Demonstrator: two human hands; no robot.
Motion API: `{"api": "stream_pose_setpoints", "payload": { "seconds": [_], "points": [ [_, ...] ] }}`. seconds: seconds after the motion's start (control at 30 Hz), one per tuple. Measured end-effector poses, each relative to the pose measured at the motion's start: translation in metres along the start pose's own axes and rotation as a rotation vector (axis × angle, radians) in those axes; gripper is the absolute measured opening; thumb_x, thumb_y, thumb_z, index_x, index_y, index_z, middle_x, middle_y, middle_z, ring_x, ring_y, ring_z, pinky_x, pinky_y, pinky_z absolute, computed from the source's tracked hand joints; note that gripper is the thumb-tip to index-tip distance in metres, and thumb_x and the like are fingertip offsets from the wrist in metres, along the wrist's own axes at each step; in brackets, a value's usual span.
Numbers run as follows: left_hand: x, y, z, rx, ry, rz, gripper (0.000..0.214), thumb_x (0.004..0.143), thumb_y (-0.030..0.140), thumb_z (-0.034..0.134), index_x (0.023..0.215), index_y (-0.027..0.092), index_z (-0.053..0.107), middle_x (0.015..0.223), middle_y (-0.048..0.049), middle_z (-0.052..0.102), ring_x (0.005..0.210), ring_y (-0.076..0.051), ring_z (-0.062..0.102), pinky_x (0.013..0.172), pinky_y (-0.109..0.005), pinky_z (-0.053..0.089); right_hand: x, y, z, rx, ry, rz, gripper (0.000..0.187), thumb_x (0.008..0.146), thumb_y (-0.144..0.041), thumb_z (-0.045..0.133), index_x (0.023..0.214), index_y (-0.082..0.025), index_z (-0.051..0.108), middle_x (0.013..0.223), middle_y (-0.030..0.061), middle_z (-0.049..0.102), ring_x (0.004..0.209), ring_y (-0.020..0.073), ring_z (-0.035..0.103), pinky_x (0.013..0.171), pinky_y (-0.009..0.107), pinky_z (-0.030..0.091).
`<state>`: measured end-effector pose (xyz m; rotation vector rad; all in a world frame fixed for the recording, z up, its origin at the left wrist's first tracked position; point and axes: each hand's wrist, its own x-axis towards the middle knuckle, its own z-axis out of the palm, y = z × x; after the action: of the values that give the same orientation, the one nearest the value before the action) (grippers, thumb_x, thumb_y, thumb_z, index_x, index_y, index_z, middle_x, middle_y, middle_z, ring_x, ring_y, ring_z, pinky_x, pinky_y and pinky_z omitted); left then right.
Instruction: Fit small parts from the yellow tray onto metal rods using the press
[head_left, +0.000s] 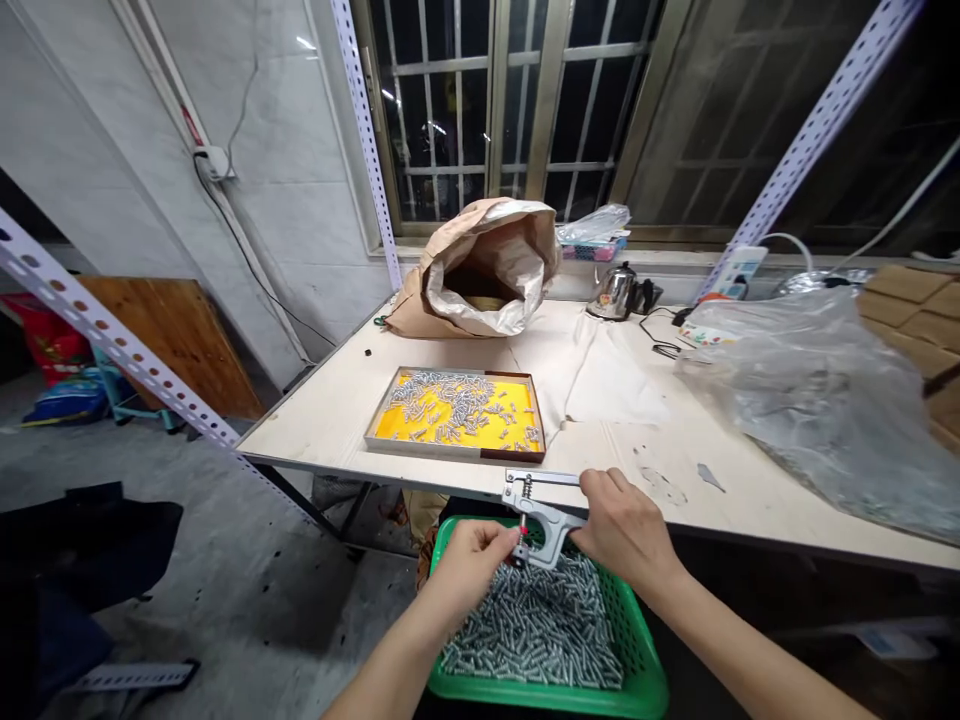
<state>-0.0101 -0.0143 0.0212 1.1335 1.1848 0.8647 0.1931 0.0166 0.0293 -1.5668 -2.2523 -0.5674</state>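
My right hand (626, 522) is wrapped round the handles of silver-grey snap pliers (551, 530), which have a spring on the upper rod. At the lower end of the jaw, my left hand (474, 560) pinches with thumb and forefinger beside a small red part. What sits between those fingertips is too small to make out. Under both hands stands a green plastic basket (651, 668) full of silvery screw-like metal pieces (547, 625). On the table just beyond the pliers lies a shallow tray (450, 450) with a yellow bottom and similar small pieces (465, 405) scattered over it.
An open brown paper sack (420, 300) leans at the back of the table (315, 425). Behind right is a metal kettle (613, 292). A large clear plastic bag (817, 390) covers the right side, beside cardboard boxes (911, 310). A perforated metal post (120, 345) slants at left.
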Motion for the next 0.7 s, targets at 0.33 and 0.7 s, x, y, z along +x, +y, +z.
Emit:
{"api": "stream_pose_setpoints", "payload": {
  "seconds": [0.33, 0.7],
  "points": [
    [-0.007, -0.008, 0.003, -0.032, 0.001, -0.07, 0.014, 0.058, 0.025, 0.07, 0.052, 0.015, 0.061, 0.052, 0.0022, 0.054, 0.054, -0.011, 0.043, 0.056, -0.025, 0.03, -0.035, -0.005, 0.01, 0.069, 0.163, -0.06, 0.039, 0.08, -0.033, 0.05, 0.109, -0.008, 0.054, 0.121, 0.0189, 0.053, 0.118, 0.032, 0.043, 0.107, 0.053, 0.029],
    [0.007, 0.004, -0.033, 0.529, -0.109, 0.18, 0.018, 0.075, 0.035, 0.064, 0.072, 0.02, 0.073, 0.074, -0.0052, 0.071, 0.071, -0.021, 0.061, 0.064, -0.027, 0.041, -0.092, 0.025, 0.022, 0.131, 0.25, 0.142, 0.043, 0.087, -0.048, 0.042, 0.107, -0.012, 0.053, 0.123, 0.0218, 0.051, 0.122, 0.0378, 0.043, 0.1, 0.064, 0.033]
  ]
}}
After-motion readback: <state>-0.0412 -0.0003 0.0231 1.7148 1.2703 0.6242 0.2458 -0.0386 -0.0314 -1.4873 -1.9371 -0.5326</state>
